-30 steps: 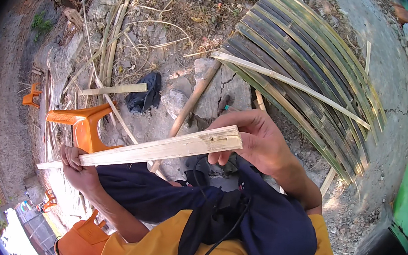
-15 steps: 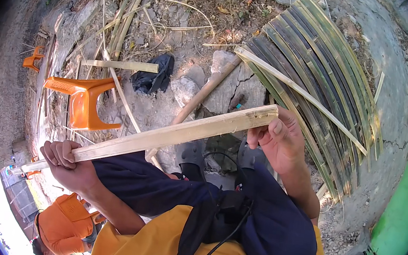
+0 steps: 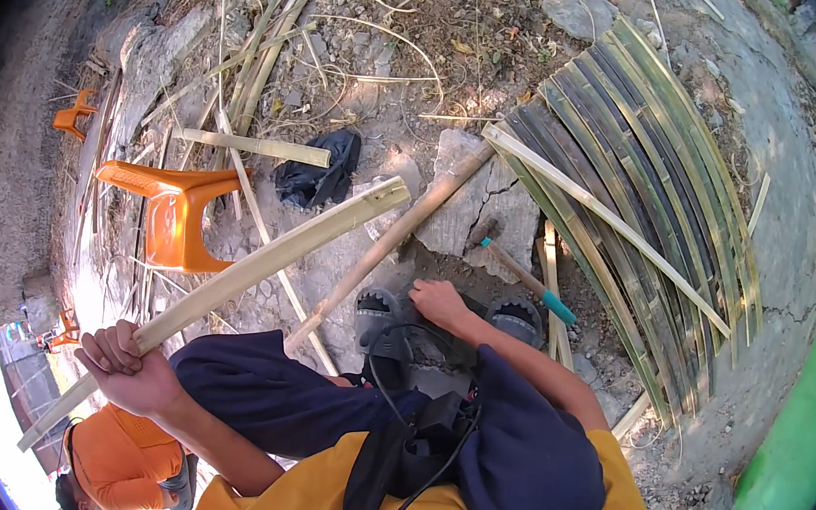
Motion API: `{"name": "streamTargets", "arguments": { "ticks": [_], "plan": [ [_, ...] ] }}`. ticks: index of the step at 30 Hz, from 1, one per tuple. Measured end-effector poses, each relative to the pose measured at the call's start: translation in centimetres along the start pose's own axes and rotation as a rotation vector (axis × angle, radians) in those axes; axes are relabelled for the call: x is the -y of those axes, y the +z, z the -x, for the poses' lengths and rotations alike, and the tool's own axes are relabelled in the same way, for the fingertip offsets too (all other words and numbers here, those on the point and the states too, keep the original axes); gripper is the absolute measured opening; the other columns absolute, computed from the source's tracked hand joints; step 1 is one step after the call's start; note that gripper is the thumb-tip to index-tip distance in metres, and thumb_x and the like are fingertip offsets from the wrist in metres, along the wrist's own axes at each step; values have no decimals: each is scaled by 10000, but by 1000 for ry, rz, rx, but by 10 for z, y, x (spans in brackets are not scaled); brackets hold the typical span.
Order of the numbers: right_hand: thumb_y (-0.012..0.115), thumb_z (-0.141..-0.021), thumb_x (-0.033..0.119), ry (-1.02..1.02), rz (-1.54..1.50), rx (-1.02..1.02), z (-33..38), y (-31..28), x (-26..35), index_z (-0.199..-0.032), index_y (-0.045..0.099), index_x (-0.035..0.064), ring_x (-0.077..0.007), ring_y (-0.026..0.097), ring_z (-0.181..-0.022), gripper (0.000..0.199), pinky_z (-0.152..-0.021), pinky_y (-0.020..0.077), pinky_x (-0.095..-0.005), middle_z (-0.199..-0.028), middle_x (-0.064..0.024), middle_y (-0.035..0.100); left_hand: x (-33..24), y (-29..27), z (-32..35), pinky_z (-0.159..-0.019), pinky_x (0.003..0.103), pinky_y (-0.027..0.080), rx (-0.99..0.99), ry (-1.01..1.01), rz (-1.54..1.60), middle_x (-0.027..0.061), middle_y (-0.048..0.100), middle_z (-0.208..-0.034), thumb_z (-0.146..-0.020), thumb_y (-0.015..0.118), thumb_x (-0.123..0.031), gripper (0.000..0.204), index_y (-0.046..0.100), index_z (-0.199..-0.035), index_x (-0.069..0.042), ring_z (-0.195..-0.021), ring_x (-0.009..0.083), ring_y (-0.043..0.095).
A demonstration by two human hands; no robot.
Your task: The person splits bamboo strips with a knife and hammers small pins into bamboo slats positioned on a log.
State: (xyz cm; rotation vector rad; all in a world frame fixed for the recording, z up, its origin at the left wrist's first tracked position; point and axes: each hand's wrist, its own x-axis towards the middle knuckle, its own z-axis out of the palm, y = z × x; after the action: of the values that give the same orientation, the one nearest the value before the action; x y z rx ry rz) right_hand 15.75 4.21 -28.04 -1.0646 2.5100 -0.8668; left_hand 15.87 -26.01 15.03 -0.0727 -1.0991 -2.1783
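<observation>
My left hand point(image 3: 129, 364) is closed round a long, pale split-bamboo strip point(image 3: 271, 262), gripping it toward its lower end. The strip slants up to the right, its free end in the air over the rubble. Down between my feet is my right hand point(image 3: 440, 305), its fingers curled at a dark shape by my shoes; what they hold, if anything, is hidden. Right of that hand lies a slim brown tool with a teal end point(image 3: 530, 284). A long round wooden pole point(image 3: 395, 233) lies on the ground just past my left shoe point(image 3: 380, 320).
Many green and dark bamboo slats point(image 3: 636, 200) lie side by side at the right, a pale strip point(image 3: 612, 228) across them. An orange plastic stool point(image 3: 176, 214) lies tipped at the left, near a black plastic bag point(image 3: 322, 170). A person in orange point(image 3: 123, 459) is at lower left.
My right hand has let go of the strip's far end and moved down between my feet. That end has tilted up and swung left. The teal-ended tool now shows.
</observation>
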Motion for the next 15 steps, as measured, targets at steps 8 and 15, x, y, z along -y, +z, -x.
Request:
{"name": "streamTargets", "arguments": {
  "ticks": [8, 15],
  "plan": [
    [602, -894, 138, -42, 11, 18, 3, 1, 5, -885, 663, 65, -297, 701, -897, 96, -721, 584, -426, -980, -118, 626, 8, -12, -11, -539, 278, 244, 19, -29, -21, -16, 185, -596, -1142, 331, -282, 458, 295, -707, -143, -532, 112, 176],
    [717, -894, 163, 109, -362, -347, -3, -83, 3, -927, 667, 53, -281, 704, -784, 126, -673, 562, -405, -917, -122, 674, -17, -13, -17, -515, 275, 220, -86, 59, -129, -21, 186, -593, -1143, 339, -291, 456, 292, -712, -149, -521, 106, 157]
  ]
}}
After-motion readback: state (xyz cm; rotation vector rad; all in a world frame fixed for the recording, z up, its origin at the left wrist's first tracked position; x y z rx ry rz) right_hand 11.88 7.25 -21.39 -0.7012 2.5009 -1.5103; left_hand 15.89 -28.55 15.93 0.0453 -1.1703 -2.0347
